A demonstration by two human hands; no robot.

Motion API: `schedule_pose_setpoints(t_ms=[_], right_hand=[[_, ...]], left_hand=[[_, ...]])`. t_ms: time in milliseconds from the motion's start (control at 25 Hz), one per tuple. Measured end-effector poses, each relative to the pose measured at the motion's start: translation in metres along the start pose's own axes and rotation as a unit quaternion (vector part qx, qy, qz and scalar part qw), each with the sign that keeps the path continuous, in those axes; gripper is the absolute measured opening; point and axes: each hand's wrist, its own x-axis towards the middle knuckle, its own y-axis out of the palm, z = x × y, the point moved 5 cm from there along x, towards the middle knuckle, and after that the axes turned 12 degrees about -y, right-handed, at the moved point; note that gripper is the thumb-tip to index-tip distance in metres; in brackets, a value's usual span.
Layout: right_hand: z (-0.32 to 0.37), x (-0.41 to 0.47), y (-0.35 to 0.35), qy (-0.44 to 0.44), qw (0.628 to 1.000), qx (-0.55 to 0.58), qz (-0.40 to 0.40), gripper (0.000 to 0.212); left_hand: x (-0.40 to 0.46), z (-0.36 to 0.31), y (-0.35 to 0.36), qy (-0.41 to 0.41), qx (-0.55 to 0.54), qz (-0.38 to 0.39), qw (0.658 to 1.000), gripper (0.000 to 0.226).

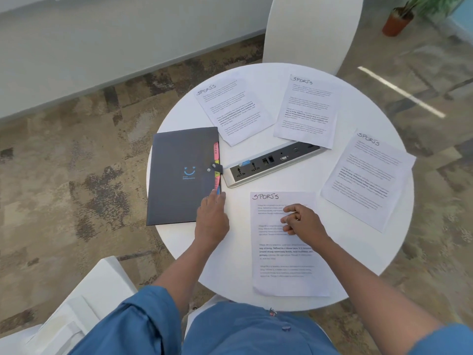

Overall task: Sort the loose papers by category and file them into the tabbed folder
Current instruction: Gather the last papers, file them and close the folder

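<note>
A dark grey tabbed folder [179, 172] lies closed on the left of the round white table [235, 265], its coloured tabs along the right edge and its snap strap fastened. My left hand [212, 218] rests with straight fingers on the folder's lower right corner by the tabs. Several printed sheets headed "SPORTS" lie around: one in front of me [281, 262], one at the far left [234, 108], one at the far middle [307, 108], one at the right [368, 178]. My right hand [303, 221] rests on the near sheet with fingers loosely curled, holding nothing.
A grey power and data socket box [271, 162] sits raised in the table's middle, between folder and papers. A white chair [312, 29] stands beyond the table, another white seat [84, 303] at my lower left. A potted plant [399, 20] is far right on patterned carpet.
</note>
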Motion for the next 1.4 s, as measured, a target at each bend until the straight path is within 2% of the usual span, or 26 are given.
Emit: schedule_pose_setpoints(t_ms=[200,360,560,760,840,920,1000,1160,1200,1280,1400], right_hand=[[-0.018,-0.011,-0.03,0.006,0.999,-0.022,-0.033,0.02],[-0.041,-0.019,-0.052,0.008,0.993,-0.104,-0.058,0.017],[-0.069,-0.03,-0.064,0.056,0.983,-0.17,-0.046,0.027],[-0.08,-0.034,-0.06,0.053,0.986,-0.156,-0.016,0.03],[-0.082,-0.034,-0.063,0.049,0.99,-0.134,-0.013,0.033],[-0.083,-0.034,-0.066,0.049,0.993,-0.111,-0.005,0.037],[-0.083,-0.033,-0.069,0.047,0.994,-0.102,0.011,0.037],[-0.083,-0.029,-0.069,0.019,0.996,-0.082,0.032,0.013],[-0.082,-0.027,-0.07,0.007,0.996,-0.077,0.036,0.009],[-0.077,-0.023,-0.072,-0.01,0.998,-0.052,0.034,0.013],[-0.066,-0.01,-0.082,-0.021,1.0,0.022,0.006,0.017]], left_hand=[[-0.023,-0.026,0.013,-0.041,-0.083,0.021,0.995,0.055],[-0.046,-0.033,0.032,-0.098,-0.134,0.057,0.984,0.049],[-0.073,-0.045,0.056,-0.161,-0.222,0.106,0.956,0.053],[-0.087,-0.058,0.067,-0.243,-0.307,0.104,0.914,0.06],[-0.085,-0.059,0.072,-0.269,-0.329,0.119,0.897,0.054],[-0.083,-0.058,0.078,-0.291,-0.356,0.156,0.874,0.032],[-0.084,-0.057,0.08,-0.287,-0.359,0.165,0.873,0.008],[-0.086,-0.057,0.073,-0.262,-0.366,0.129,0.884,0.021],[-0.085,-0.058,0.069,-0.252,-0.388,0.121,0.878,0.024],[-0.082,-0.061,0.058,-0.238,-0.453,0.125,0.85,0.024],[-0.077,-0.078,0.04,-0.197,-0.51,0.184,0.817,0.015]])
